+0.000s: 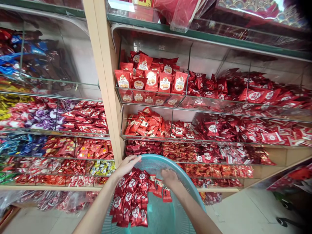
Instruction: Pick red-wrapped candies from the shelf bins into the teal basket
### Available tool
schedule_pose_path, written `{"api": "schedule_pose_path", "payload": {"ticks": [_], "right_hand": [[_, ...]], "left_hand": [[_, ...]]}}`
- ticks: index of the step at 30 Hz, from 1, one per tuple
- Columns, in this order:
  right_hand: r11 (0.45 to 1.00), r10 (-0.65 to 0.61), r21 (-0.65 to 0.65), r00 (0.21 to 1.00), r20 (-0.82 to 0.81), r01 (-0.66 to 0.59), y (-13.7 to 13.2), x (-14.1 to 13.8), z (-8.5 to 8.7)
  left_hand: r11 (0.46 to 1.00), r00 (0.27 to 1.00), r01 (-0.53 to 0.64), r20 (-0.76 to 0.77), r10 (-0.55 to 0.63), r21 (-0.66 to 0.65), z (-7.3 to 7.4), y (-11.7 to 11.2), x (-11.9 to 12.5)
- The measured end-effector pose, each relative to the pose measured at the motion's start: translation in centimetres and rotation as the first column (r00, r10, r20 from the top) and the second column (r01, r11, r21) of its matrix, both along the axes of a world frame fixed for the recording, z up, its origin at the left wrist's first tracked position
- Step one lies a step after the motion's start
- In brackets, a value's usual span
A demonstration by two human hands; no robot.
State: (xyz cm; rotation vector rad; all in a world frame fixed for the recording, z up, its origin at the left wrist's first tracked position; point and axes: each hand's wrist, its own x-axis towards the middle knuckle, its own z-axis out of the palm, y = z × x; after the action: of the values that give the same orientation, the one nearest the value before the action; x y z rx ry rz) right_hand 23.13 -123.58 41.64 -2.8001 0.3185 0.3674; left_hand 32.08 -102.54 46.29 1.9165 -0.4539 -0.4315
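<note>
My left hand [128, 165] is closed over the upper left rim of a round teal plastic basket [162, 216], fingers lying along the edge. My right hand [170, 178] is inside the basket by its far right wall, blurred, so its fingers cannot be made out. Just beside and below it are a few bright red candy packets [158, 188] with black characters on a pale label. A larger heap of dark red packets [130, 196] with round white labels fills the basket's left side. The basket's lower edge runs out of view.
In front stand tiered clear-walled shelves with red snack packets [151, 79], bright red candy packets [145, 123] and dark red packets [213, 128]. A pale wooden post [103, 65] divides them from shelves of mixed candy [44, 117]. Dark casters [284, 221] stand on the tiled floor, lower right.
</note>
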Motion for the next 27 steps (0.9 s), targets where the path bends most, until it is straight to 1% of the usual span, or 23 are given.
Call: {"api": "schedule_pose_path", "payload": {"ticks": [3,5,9,11,13,15,17,20,22,23,25,27], "right_hand": [[0.987,0.129,-0.077,0.979,-0.155,-0.143,1.1,-0.1,-0.6],[0.978,0.153,-0.106,0.967,-0.205,-0.177,1.7,-0.2,-1.3],[0.961,0.129,-0.211,0.963,-0.237,-0.181,2.5,-0.2,-2.5],[0.957,0.108,-0.235,0.961,-0.254,-0.169,2.6,0.0,-2.5],[0.963,0.076,-0.231,0.962,-0.263,-0.139,2.6,0.1,-1.8],[0.974,0.060,-0.197,0.965,-0.254,-0.112,2.6,0.1,-0.5],[0.985,0.070,-0.143,0.976,-0.208,-0.101,2.7,0.0,1.4],[0.986,0.143,-0.077,0.986,-0.083,-0.149,2.9,-0.2,5.2],[0.978,0.207,-0.030,0.978,0.018,-0.206,3.1,0.0,8.1],[0.972,0.233,0.006,0.968,0.095,-0.235,3.2,0.3,9.7],[0.952,0.266,0.066,0.915,0.303,-0.299,3.7,1.3,12.7],[0.929,0.287,0.058,0.810,0.512,-0.366,4.4,2.9,15.4]], "left_hand": [[1.000,1.000,-0.003,0.008,0.003,0.001,0.1,0.0,0.0],[1.000,1.000,0.005,0.013,-0.005,0.000,0.1,-0.1,0.0],[1.000,1.000,0.013,0.022,-0.013,0.002,0.2,0.0,0.0],[1.000,1.000,0.004,0.020,-0.004,0.002,0.1,0.0,0.0],[1.000,1.000,0.000,0.016,0.000,0.001,-0.1,0.1,0.0],[1.000,1.000,-0.002,0.010,0.002,0.004,-0.2,0.0,0.2],[1.000,1.000,-0.008,0.007,0.008,0.008,-0.3,0.0,0.3],[1.000,1.000,-0.019,0.020,0.018,0.015,-0.5,-0.1,0.6],[0.999,0.999,-0.026,0.032,0.025,0.025,-0.7,-0.2,0.8],[0.999,0.999,-0.025,0.037,0.024,0.032,-0.9,-0.2,1.0],[0.998,0.998,-0.026,0.052,0.024,0.053,-1.3,-0.3,1.2],[0.996,0.997,-0.040,0.068,0.035,0.079,-1.8,-0.3,1.4]]}}
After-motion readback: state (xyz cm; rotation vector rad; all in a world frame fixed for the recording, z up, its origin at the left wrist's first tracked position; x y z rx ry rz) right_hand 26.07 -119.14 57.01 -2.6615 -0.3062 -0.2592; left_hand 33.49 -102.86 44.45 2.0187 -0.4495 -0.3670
